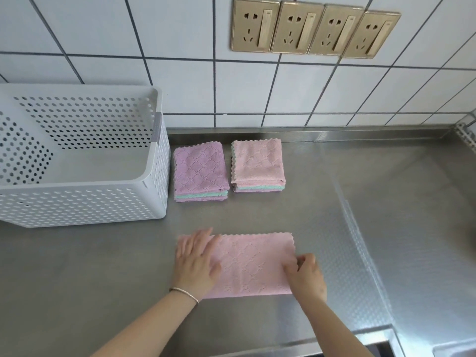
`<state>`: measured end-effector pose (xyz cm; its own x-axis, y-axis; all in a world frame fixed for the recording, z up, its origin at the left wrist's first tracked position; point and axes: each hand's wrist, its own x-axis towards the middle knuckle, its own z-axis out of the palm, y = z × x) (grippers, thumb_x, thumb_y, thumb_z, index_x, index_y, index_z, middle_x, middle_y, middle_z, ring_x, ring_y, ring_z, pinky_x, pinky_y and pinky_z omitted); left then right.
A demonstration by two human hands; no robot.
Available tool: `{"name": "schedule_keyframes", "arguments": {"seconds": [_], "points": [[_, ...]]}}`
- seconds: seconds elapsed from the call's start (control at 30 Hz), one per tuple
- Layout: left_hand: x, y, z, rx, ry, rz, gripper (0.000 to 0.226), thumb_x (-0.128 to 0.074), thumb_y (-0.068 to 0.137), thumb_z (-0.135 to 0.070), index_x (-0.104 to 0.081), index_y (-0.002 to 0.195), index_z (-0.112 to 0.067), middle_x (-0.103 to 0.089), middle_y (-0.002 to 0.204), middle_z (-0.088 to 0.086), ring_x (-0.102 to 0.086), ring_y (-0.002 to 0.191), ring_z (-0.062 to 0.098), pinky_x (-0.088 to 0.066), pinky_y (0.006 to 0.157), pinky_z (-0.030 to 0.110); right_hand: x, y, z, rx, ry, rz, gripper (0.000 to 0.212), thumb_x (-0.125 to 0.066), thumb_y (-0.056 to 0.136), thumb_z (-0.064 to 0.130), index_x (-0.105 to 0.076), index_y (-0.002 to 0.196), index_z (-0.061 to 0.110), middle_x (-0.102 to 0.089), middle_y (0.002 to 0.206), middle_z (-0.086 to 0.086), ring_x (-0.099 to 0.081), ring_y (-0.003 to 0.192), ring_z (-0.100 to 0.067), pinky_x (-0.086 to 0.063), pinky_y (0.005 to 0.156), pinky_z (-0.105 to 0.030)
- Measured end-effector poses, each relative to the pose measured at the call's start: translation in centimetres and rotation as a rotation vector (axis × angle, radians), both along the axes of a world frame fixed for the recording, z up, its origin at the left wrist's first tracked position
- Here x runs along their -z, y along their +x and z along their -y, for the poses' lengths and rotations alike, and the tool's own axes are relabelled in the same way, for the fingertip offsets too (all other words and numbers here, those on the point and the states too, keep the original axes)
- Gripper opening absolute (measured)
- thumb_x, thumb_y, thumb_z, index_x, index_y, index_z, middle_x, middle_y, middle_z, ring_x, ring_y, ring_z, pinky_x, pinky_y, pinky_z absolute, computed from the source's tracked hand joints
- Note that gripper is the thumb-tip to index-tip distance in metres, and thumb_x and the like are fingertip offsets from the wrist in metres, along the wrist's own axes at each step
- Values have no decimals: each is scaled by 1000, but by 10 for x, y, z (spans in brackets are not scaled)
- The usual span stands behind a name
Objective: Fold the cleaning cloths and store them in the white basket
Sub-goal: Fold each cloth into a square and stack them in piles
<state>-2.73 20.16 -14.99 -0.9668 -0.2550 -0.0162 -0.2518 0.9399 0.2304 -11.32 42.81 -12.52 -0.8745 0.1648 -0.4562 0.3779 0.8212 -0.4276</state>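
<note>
Pink cloth [251, 264] flat on steel counter [103, 266]. Left hand [195, 264] pressing its left end, fingers spread; right hand [306, 276] pinching its right edge. Two folded stacks [201, 171] [257, 164] beside white basket [85, 202].

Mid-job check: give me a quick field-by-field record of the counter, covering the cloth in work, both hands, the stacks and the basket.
cloth in work: pink scallop-edged cleaning cloth, flat on the stainless steel counter, folded to a rectangle
left hand: open, palm flat on the cloth's left end
right hand: pinching the cloth's right edge
stacks: purple-topped stack of folded cloths beside the basket; pink-topped stack of folded cloths to its right, apart
basket: white perforated plastic basket, no cloths seen inside
</note>
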Motion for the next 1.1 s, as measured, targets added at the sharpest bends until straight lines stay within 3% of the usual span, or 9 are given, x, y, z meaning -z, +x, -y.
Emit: {"name": "schedule_keyframes", "arguments": {"seconds": [0.1, 0.3, 0.47, 0.57, 0.63, 0.73, 0.83, 0.93, 1.1], "points": [[11, -3, -26, 312, -101, 170, 61, -41, 72, -59, -48, 127, -34, -47, 140, -6, -28, 136, 21, -24, 100, 52, 4, 18, -6, -26, 63, 96, 33, -51, 80, 28, -49, 109, 13, -56, 106, -3, -52, 97, -23, -42, 80, -32], [23, -6, -40, 357, -97, 322, 71, -34, 73, -69, -39, 135, -34, -5, 158, 1, 6, 145, 28, -8, 107, 55, -1, 23, -5, -75, 163, 273, 29, -43, 79, 33, -62, 96, 19, -63, 100, -3, -56, 95, -23, -47, 80, -32], [-5, -18, -44, 340, 84, 350, 86, -8, 66, -68, -15, 145, -35, 12, 157, -2, 18, 143, 24, 4, 115, 46, -12, 35, 3, -74, 132, -25, 6, -48, 83, 19, -52, 87, 20, -54, 90, 2, -54, 80, -21, -40, 64, -28], [-45, -26, -54, 6, 603, 255, 66, -23, 88, -56, -35, 141, -19, -26, 153, 1, -17, 143, 18, -13, 115, 30, -27, 50, 24, -149, 8, -391, 15, -61, 77, 9, -50, 79, 20, -55, 76, 1, -53, 64, -22, -34, 52, -27], [-68, -33, -53, -167, 900, 191, 37, -43, 94, -39, -62, 109, -11, -63, 114, 10, -52, 117, 23, -35, 94, 28, -27, 57, 42, -312, -27, -607, 16, -65, 64, 5, -58, 73, 17, -59, 69, 1, -55, 58, -20, -38, 50, -24], [-78, -35, -39, -223, 931, 239, 37, -47, 92, -31, -50, 58, -17, -50, 59, 1, -48, 63, 20, -32, 58, 26, -26, 66, 68, -539, -71, -774, 20, -48, 58, 13, -54, 75, 24, -54, 66, 4, -46, 63, -16, -34, 56, -25], [-70, -27, -19, -317, 822, 262, 38, -45, 92, -24, -44, 55, -18, -47, 57, 1, -42, 56, 14, -26, 48, 21, -18, 74, 84, -709, -139, -831, 23, -51, 61, 12, -47, 80, 26, -53, 71, 4, -39, 68, -15, -31, 59, -25], [-56, -14, 0, -429, 862, 250, 32, -44, 93, -18, -50, 63, -15, -56, 68, 16, -48, 67, 21, -35, 57, 25, -8, 80, 87, -796, -161, -799, 29, -61, 64, 24, -52, 92, 24, -58, 95, 3, -45, 83, -15, -38, 69, -21], [-38, 4, 17, -588, 923, 171, 24, -45, 88, -16, -62, 103, -11, -66, 99, 20, -61, 92, 35, -48, 81, 39, 12, 88, 84, -866, 37, -583, 87, -80, 40, 31, -49, 121, 22, -58, 127, 4, -49, 112, -12, -55, 78, -22]]}}
